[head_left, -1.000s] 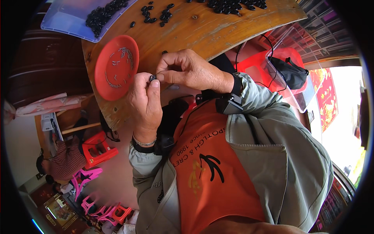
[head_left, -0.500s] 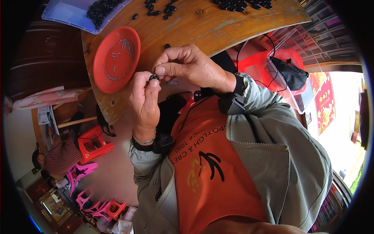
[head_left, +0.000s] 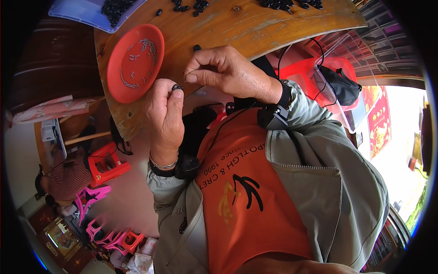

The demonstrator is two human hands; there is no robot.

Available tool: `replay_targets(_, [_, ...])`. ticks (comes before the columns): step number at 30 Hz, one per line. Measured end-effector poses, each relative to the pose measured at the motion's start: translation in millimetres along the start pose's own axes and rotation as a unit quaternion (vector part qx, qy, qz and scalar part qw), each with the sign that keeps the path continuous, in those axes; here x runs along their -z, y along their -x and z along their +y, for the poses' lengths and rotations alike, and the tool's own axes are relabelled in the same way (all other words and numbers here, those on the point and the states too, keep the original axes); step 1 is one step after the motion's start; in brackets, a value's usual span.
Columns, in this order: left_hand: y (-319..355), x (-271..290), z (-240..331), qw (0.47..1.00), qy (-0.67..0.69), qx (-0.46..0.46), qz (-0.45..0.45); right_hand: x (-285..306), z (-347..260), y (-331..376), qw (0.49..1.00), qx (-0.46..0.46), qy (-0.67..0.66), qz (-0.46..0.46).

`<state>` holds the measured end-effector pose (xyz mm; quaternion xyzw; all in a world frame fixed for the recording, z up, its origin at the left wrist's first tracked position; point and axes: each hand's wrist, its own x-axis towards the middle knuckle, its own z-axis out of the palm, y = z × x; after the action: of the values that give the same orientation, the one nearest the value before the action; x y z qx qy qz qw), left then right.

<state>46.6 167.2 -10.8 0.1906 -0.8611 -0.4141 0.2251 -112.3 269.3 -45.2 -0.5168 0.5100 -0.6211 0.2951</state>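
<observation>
My left hand [head_left: 164,114] is closed, with a small glossy black oval piece [head_left: 177,87] pinched between thumb and forefinger. Just right of it, my right hand [head_left: 230,73] has thumb and forefinger drawn together in a pinch, a little apart from the piece. Whatever is between those fingertips is too small to make out. Beyond my left hand sits a round red plate [head_left: 119,82], with thin silvery pins scattered in it. Another black piece [head_left: 196,47] lies on the wooden table [head_left: 196,29] behind my right hand.
A translucent tray [head_left: 86,19] of black pieces stands at the far left. More black pieces [head_left: 278,4] lie along the table's far side. A red basket [head_left: 296,71] with a black bag [head_left: 340,84] is at right. Past the table's left edge, a person [head_left: 68,176] sits near red and pink stools.
My hands have drawn apart: the right fingertips have come away from the black piece, and my left hand has shifted slightly left with it.
</observation>
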Motion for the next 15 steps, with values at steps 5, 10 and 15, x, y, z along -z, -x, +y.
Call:
replay_targets(5, [-0.6, -0.9, 7.0, 0.999, -0.040, 0.002, -0.027, 0.2, -3.2, 1.7, 1.000, 0.005, 0.009, -0.025])
replay_targets(10, [0.5, -0.2, 8.2, 0.997, -0.069, 0.000, -0.040, 1.9, -7.9, 1.1, 0.995, 0.026, 0.086, -0.040])
replay_targets(15, [1.4, 0.9, 9.5, 0.995, -0.082, 0.001, -0.049, 5.5, -2.9, -0.1, 0.988, 0.082, 0.125, -0.026])
